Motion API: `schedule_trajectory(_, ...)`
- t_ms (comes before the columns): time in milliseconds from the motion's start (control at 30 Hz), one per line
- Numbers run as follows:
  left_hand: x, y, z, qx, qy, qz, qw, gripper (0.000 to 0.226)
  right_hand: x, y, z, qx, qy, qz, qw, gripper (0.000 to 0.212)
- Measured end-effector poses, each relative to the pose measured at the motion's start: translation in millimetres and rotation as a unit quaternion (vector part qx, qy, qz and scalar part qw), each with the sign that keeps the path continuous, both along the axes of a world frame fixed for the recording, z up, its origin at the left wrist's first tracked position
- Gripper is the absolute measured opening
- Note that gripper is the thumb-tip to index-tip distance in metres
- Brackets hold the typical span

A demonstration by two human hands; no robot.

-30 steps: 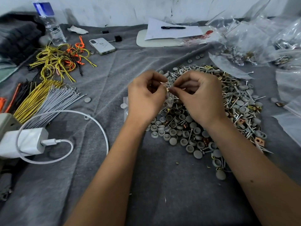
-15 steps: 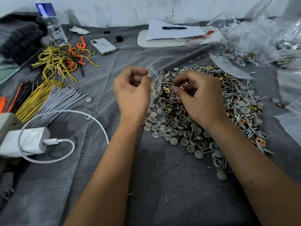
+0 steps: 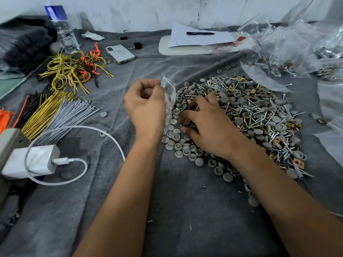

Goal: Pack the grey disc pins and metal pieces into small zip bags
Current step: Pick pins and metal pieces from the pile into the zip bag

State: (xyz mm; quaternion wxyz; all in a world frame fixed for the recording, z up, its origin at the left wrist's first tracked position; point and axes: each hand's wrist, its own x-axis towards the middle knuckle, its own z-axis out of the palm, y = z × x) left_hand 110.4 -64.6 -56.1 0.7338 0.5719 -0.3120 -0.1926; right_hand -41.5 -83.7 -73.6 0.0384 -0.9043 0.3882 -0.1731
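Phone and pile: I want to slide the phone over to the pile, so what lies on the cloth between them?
In the head view, only bare grey cloth lies between the phone and the pile.

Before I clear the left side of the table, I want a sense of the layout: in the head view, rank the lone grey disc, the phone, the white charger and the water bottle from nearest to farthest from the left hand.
1. Lone grey disc, just left of the left hand.
2. Phone, beyond it.
3. White charger, at the table's near left.
4. Water bottle, far back left.
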Motion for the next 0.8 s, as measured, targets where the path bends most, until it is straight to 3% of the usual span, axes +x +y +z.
schedule_trajectory(200, -0.9, 1.1, 0.2, 0.006, -0.004, -0.012, 1.000, 0.013, -1.0, -0.1, 1.5, -0.001, -0.015, 0.021, 1.000, 0.028)
schedule_trajectory(333, -0.8, 0.3, 0.5, 0.008, -0.004, -0.015, 1.000, 0.012, -2.1, -0.3, 3.1, 0.026, -0.038, 0.064, 0.997, 0.011)
schedule_trajectory(533, -0.4, 0.0, -0.1, 0.008, 0.000, -0.020, 1.000, 0.012, -8.5, -8.5, 1.6, 0.051, -0.036, 0.042, 0.997, 0.030)
schedule_trajectory(800, -1.6, -1.0, -1.5, 0.015, -0.009, -0.029, 0.999, 0.012, -7.4, -6.6, 5.2, 0.057, -0.011, 0.021, 0.998, 0.024)
